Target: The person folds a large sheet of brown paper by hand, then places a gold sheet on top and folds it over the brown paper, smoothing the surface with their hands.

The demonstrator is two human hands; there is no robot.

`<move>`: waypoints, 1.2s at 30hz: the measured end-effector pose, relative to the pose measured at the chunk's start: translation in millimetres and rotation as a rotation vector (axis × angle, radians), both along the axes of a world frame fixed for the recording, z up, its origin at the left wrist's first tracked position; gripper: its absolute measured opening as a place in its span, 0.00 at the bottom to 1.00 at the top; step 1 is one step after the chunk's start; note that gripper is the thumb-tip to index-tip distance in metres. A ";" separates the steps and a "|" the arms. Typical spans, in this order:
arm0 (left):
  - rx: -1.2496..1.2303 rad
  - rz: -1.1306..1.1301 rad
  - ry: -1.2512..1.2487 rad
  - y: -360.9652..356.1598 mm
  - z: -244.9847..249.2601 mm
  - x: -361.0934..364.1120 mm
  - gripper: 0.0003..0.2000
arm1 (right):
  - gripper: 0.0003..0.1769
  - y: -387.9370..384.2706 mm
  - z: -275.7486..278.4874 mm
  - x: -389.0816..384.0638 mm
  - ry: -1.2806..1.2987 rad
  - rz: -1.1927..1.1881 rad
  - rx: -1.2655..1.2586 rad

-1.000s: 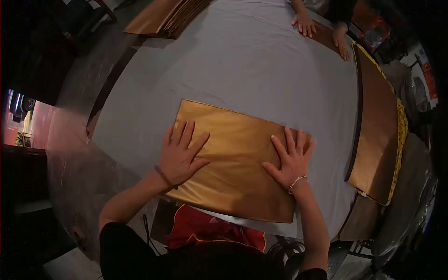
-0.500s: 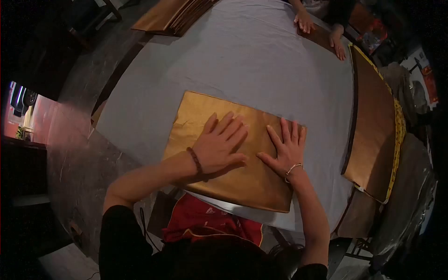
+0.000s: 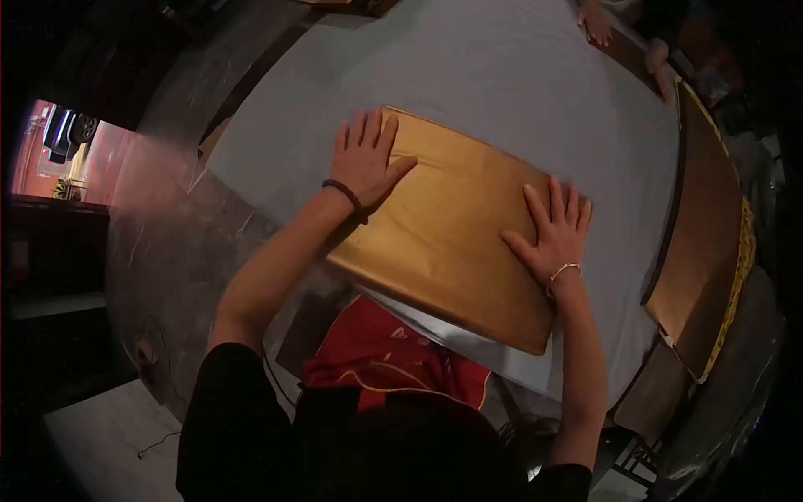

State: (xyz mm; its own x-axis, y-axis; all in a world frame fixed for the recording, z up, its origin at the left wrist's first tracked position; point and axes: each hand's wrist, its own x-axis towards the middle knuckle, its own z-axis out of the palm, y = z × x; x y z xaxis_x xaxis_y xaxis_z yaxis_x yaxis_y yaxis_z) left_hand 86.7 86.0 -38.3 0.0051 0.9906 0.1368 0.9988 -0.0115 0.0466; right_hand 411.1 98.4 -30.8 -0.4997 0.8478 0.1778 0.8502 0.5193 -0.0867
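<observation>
A folded gold-brown sheet (image 3: 460,226), with a leathery or satiny sheen, lies before me on a table with a pale grey cloth (image 3: 360,63). My left hand (image 3: 365,163) rests flat at its upper left edge, fingers stretched away from me and the thumb out over the sheet. Spread on the right part of the sheet is my right hand (image 3: 554,226), its fingertips near the right edge. Neither hand grips anything. Light creases run across the sheet's surface, and its thick folded edge faces me.
At the right table edge lies a brown panel (image 3: 703,226) bordered by yellow tape (image 3: 740,251). Another person's hands (image 3: 595,25) rest on a brown piece at the far right. Part of a brown stack (image 3: 351,7) shows at the top. My red apron (image 3: 393,351) touches the near side.
My left hand has slid from the sheet's middle to its upper left edge. My right hand stays near the right edge. The view has shifted, and the far stack is mostly out of frame.
</observation>
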 end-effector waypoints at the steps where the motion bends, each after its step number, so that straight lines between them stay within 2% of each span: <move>1: -0.020 0.058 0.035 -8.0 5.1 -3.9 0.35 | 0.41 -1.5 2.0 -1.5 -0.003 -0.005 -0.002; 2: -0.004 0.022 0.064 -16.4 9.0 0.8 0.34 | 0.41 -1.4 0.3 -2.5 -0.005 0.001 -0.014; 4: 0.034 -0.262 -0.061 -38.8 30.7 39.1 0.32 | 0.41 -1.4 -0.5 -2.7 -0.001 -0.002 0.021; 7: 0.001 -0.707 -0.244 -76.5 26.9 106.8 0.32 | 0.41 0.1 -5.9 -1.0 -0.015 -0.003 0.035; 9: -0.011 -0.816 -0.404 -102.9 13.6 137.9 0.34 | 0.41 -0.2 -5.5 -0.7 -0.009 0.007 0.060; 12: -0.071 -0.848 -0.398 -120.9 9.7 145.7 0.35 | 0.41 -2.6 -0.3 -2.2 -0.066 -0.004 0.051; 19: -0.046 -0.837 -0.395 -125.6 8.9 132.9 0.34 | 0.41 -1.0 -0.1 -2.7 -0.038 -0.003 0.044; 21: -0.104 -0.697 -0.382 -130.0 17.8 109.3 0.33 | 0.41 -1.5 -0.3 -2.3 -0.027 -0.008 0.029; 24: -0.009 -0.367 -0.180 -137.3 14.9 60.2 0.27 | 0.41 -1.7 -1.1 -2.8 -0.033 -0.009 0.039; 26: 0.004 -0.185 -0.052 -147.3 16.3 27.7 0.27 | 0.41 -1.9 0.2 -2.0 -0.065 -0.001 0.039; 29: -0.035 -0.044 0.002 -158.5 22.6 3.3 0.28 | 0.41 -3.2 2.0 -3.5 -0.063 -0.013 0.036; 33: 0.010 -0.105 0.025 -138.3 41.9 19.1 0.26 | 0.42 -0.8 -4.0 -1.9 -0.097 -0.025 0.028; 36: 0.071 -0.292 -0.142 -105.5 35.7 53.7 0.26 | 0.42 -2.0 -5.1 -0.3 -0.049 -0.022 0.020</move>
State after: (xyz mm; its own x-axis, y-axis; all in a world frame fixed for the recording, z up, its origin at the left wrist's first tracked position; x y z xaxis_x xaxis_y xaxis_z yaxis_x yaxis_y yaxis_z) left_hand 140.5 -19.5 -2.6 0.2628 0.9381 0.2257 0.9365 -0.3043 0.1743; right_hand 410.8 96.4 -35.9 -0.4894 0.8551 0.1711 0.8644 0.5016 -0.0345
